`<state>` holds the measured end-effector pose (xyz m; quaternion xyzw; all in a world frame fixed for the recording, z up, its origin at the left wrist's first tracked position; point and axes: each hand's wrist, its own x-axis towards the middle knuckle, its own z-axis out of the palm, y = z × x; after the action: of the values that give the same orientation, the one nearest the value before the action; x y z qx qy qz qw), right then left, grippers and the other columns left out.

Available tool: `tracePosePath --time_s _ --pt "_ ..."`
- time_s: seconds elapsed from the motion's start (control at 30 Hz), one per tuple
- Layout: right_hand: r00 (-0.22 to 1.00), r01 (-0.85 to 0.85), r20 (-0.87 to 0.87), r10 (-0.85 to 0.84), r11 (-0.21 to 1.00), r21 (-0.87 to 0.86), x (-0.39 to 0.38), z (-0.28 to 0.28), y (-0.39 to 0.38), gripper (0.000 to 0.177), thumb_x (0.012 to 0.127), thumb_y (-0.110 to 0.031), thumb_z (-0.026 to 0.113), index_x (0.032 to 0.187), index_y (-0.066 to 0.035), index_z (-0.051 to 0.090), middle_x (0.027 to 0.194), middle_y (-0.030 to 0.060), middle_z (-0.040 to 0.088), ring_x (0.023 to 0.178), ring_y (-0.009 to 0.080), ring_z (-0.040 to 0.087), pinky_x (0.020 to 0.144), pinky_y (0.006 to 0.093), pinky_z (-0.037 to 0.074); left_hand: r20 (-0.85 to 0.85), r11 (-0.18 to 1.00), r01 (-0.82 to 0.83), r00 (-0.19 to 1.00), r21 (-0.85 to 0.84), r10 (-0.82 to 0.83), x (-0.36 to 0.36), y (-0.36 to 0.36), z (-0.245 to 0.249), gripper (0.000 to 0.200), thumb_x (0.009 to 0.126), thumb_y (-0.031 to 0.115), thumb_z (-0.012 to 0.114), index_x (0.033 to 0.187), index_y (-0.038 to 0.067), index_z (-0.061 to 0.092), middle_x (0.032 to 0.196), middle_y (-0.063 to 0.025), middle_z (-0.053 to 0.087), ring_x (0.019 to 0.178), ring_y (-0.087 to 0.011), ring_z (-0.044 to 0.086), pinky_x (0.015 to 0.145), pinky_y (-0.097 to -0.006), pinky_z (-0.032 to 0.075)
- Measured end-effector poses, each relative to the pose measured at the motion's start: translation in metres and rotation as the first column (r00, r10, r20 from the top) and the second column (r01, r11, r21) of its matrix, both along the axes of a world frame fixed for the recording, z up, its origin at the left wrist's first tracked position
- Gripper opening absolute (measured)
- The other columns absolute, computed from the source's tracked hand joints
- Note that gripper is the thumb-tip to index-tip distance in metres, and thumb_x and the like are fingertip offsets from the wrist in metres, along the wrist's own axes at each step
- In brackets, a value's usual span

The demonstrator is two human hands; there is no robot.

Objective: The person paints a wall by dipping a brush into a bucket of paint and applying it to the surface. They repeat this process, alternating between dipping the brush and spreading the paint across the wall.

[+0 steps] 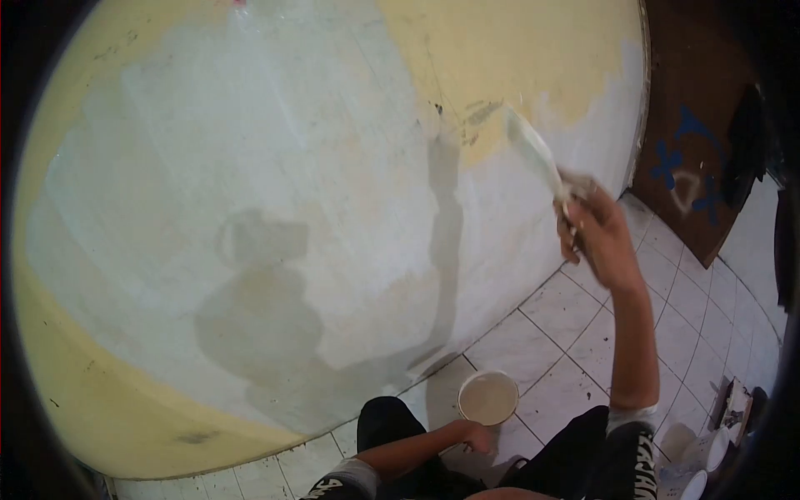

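My right hand (pixel 596 225) is closed round the handle of a paint brush (pixel 532 143), whose pale bristle end touches or nearly touches the wall at a yellow area with dark marks. The wall (pixel 350 208) is partly coated in whitish paint, with yellow showing at the top and lower left. Low in the view, my left hand (pixel 477 435) rests beside a round container (pixel 488 397) of pale paint on the floor. Its fingers are curled, and what they hold, if anything, is hidden.
Light tiles (pixel 542 308) with dark specks cover the floor. A brown door (pixel 687 125) with blue markings stands at the right. White containers (pixel 707 450) sit at the lower right. My knees flank the paint container.
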<state>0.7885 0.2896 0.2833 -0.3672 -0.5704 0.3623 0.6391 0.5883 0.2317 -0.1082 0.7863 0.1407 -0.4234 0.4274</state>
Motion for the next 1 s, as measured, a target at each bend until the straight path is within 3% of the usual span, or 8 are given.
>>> tracePosePath --time_s 0.03,0.17,0.23,0.43,0.67,0.8,0.87,1.0 --pt "0.989 0.064 0.127 -0.072 0.996 0.068 -0.01 0.033 0.002 0.029 0.098 -0.012 0.054 0.125 -0.002 0.056 0.084 0.0032 0.051 0.06 0.0082 0.046 0.046 0.0222 0.037 0.038 0.999 -0.052 0.998 0.017 0.051 -0.007 -0.001 -0.04 0.058 0.094 0.051 0.047 0.082 -0.002 0.068 0.069 -0.0164 0.065 0.068 -0.0295 0.063 0.068 -0.0438 0.05" --pt "0.908 0.204 0.34 -0.245 0.967 0.154 -0.039 0.121 0.028 0.032 0.095 -0.013 0.056 0.123 0.0 0.058 0.077 0.0047 0.052 0.06 0.009 0.048 0.048 0.0251 0.041 0.164 0.986 -0.163 0.972 -0.034 0.167 -0.042 -0.009 -0.03 0.06 0.095 0.051 0.046 0.079 -0.003 0.067 0.07 -0.015 0.066 0.068 -0.0289 0.064 0.067 -0.0436 0.049" --pt "0.782 0.22 0.361 -0.507 0.767 0.603 -0.052 0.146 0.053 0.037 0.09 -0.016 0.059 0.121 0.003 0.059 0.076 0.0097 0.056 0.063 0.0126 0.051 0.058 0.0296 0.046 0.098 0.94 -0.33 0.936 -0.093 0.338 -0.06 -0.017 -0.064 0.058 0.095 0.049 0.047 0.082 -0.004 0.067 0.072 -0.016 0.066 0.069 -0.0303 0.064 0.067 -0.0439 0.049" --pt "0.671 0.302 0.419 -0.612 0.742 0.599 -0.072 0.196 0.071 0.031 0.091 -0.012 0.059 0.12 -0.001 0.063 0.072 0.0059 0.062 0.055 0.0107 0.049 0.049 0.0257 0.038 0.228 0.924 -0.342 0.926 0.169 0.301 -0.06 0.0 -0.082 0.056 0.093 0.045 0.046 0.091 -0.007 0.067 0.078 -0.0182 0.067 0.072 -0.032 0.063 0.07 -0.0464 0.048" --pt "0.581 0.248 0.399 -0.709 0.622 0.743 -0.068 0.166 0.112 0.039 0.087 -0.019 0.061 0.119 0.003 0.061 0.078 0.012 0.06 0.066 0.0154 0.053 0.064 0.0315 0.045 0.149 0.945 -0.314 0.942 0.088 0.299 -0.061 0.001 -0.112 0.043 0.084 0.034 0.049 0.075 -0.004 0.067 0.067 -0.0148 0.064 0.062 -0.0289 0.063 0.06 -0.0439 0.049" --pt "0.585 0.242 0.54 -0.606 0.765 0.596 -0.054 0.133 0.087 0.04 0.087 -0.019 0.061 0.122 0.001 0.062 0.084 0.0164 0.066 0.068 0.0205 0.059 0.068 0.0334 0.048 0.179 0.944 -0.324 0.934 0.057 0.309 -0.06 0.008 -0.117 0.039 0.08 0.032 0.051 0.069 -0.003 0.065 0.061 -0.0137 0.061 0.057 -0.0268 0.061 0.055 -0.0424 0.046" --pt "0.599 0.245 0.603 -0.528 0.837 0.49 -0.053 0.148 0.075 0.041 0.087 -0.019 0.061 0.122 0.001 0.062 0.086 0.0179 0.068 0.069 0.0222 0.061 0.07 0.0337 0.049 0.205 0.927 -0.372 0.911 0.041 0.357 -0.06 0.008 -0.121 0.037 0.079 0.03 0.052 0.067 -0.002 0.064 0.06 -0.0136 0.06 0.055 -0.0264 0.06 0.054 -0.0421 0.045" --pt "0.516 0.304 0.557 -0.651 0.747 0.591 -0.07 0.22 0.053 0.034 0.091 -0.015 0.058 0.121 0.001 0.063 0.075 0.0073 0.061 0.061 0.0127 0.05 0.057 0.0292 0.042 0.214 0.917 -0.398 0.897 0.015 0.386 -0.06 0.009 -0.128 0.034 0.077 0.028 0.052 0.067 -0.002 0.065 0.059 -0.015 0.06 0.054 -0.0272 0.06 0.052 -0.0415 0.045"
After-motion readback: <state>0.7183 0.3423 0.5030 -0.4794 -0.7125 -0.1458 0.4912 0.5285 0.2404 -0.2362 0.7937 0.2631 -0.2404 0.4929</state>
